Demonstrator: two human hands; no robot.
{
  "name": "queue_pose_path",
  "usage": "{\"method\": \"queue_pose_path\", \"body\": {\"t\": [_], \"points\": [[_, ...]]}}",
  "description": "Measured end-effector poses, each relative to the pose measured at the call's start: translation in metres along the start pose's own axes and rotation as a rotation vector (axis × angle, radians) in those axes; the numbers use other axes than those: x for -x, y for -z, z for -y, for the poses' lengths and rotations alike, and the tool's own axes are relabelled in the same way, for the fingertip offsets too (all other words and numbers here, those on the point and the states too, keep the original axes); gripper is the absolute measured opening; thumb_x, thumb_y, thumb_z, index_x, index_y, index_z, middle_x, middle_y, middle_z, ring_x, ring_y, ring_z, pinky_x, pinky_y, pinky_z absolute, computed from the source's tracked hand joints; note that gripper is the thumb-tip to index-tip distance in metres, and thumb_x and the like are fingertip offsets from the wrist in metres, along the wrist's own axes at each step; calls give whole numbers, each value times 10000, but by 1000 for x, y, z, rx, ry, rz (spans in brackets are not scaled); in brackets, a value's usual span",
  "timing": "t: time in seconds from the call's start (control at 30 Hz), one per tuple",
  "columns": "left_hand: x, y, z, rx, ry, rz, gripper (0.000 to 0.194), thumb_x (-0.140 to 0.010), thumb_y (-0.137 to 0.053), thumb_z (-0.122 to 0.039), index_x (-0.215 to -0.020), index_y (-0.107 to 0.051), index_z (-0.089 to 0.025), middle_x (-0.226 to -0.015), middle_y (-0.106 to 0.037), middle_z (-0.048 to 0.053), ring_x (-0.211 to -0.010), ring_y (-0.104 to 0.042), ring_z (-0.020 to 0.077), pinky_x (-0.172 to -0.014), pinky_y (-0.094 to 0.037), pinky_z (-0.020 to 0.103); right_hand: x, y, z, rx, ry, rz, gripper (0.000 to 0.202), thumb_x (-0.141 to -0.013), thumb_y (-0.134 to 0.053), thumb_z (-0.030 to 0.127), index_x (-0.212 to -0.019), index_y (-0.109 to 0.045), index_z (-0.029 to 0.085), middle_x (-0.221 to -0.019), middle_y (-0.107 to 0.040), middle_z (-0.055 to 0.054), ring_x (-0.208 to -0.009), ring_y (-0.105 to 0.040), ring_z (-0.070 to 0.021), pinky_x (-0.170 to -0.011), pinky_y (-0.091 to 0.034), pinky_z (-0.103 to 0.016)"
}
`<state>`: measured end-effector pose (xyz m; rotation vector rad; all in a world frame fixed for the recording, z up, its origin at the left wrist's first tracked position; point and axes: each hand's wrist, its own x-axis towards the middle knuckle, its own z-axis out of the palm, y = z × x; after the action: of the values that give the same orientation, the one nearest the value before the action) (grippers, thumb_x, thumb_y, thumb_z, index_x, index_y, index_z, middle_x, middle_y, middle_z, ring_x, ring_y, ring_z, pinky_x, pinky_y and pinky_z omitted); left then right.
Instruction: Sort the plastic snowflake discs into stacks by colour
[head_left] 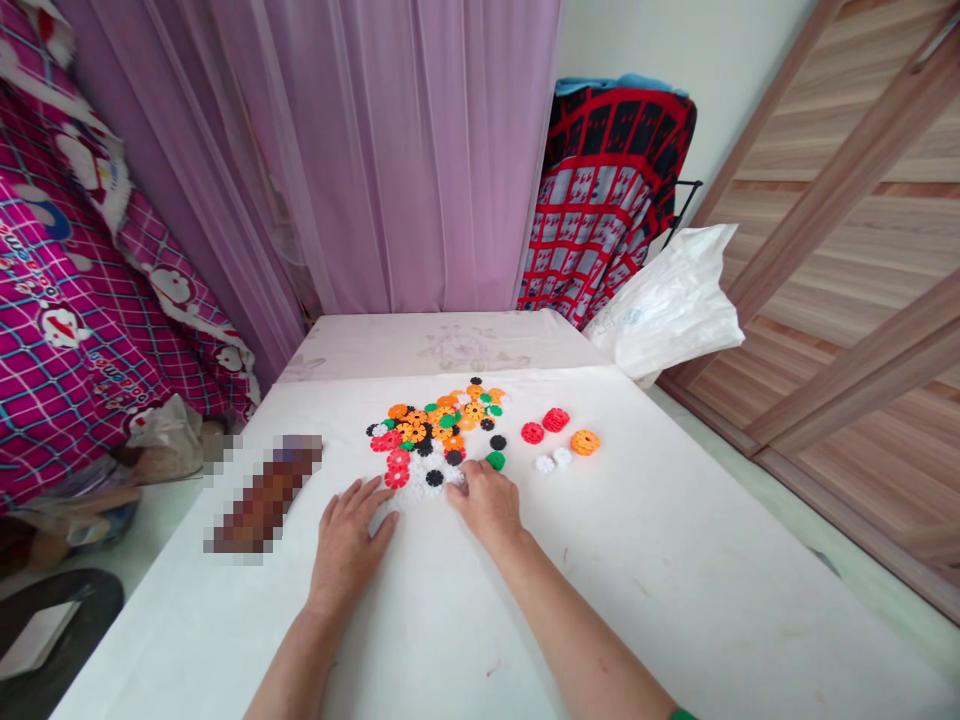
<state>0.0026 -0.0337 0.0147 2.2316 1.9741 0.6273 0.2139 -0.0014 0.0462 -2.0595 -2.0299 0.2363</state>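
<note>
White discs (412,488) — left hand (345,540) beside, splayed; right hand (487,503) touching — grip unclear.

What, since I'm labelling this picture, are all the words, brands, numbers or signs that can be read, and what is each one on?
None can be read with certainty.
Pink blanket: lettering in several places, too skewed and blurred to quote.
White plastic bag: a faint printed mark, too small to read.
Pixelated patch on the table: nothing readable.
Colored discs: no lettering that I can make out.
</note>
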Motion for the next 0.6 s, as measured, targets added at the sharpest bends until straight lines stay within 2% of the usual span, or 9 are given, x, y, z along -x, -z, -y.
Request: {"method": "queue_pose_path", "body": {"t": [0.1, 0.2, 0.33, 0.47, 0.6], "points": [[0, -1, 2, -1, -13, -15, 342, -874, -479, -389, -1160, -648, -307, -1347, -588, 35, -1300, -476, 278, -1092, -327, 532, 2, -1, -2, -12, 4, -4, 215, -854, -552, 360, -979, -661, 222, -956, -686, -46, -854, -639, -167, -675, -412, -244], [0, -2, 2, -4, -17, -19, 344, -874, -475, -393, -1156, -651, -305, -1345, -590, 38, -1295, -481, 279, -1088, -333, 528, 12, 2, -16, -50, 18, -25, 189, -854, -552, 333, -976, -664, 242, -917, -694, -19, -809, -634, -144, -650, -389, -225], [-1, -2, 2, -8, -8, -15, 342, -871, -468, -398, -1139, -657, -302, -1345, -590, 30, -1297, -479, 281, -1086, -329, 531, 28, 13, -55, -67, -6, -141, 201, -849, -558, 326, -1003, -666, 254, -857, -688, 3, -751, -623, -127, -614, -360, -214], [-1, -3, 3, -2, 3, -2, 352, -876, -451, -406, -1149, -646, -301, -1360, -577, 21, -1314, -461, 278, -1095, -312, 537, 28, 30, -96, -2, -125, -253, 229, -849, -557, 350, -1023, -673, 256, -854, -681, 4, -721, -616, -129, -586, -345, -222], [-1, -3, 4, -13, 5, 2, 353, -870, -456, -414, -1145, -649, -305, -1356, -581, 24, -1314, -462, 281, -1089, -319, 539, 15, 45, -112, 77, -190, -220, 231, -857, -549, 378, -1015, -678, 268, -882, -680, 2, -711, -606, -125, -569, -331, -225]]}}
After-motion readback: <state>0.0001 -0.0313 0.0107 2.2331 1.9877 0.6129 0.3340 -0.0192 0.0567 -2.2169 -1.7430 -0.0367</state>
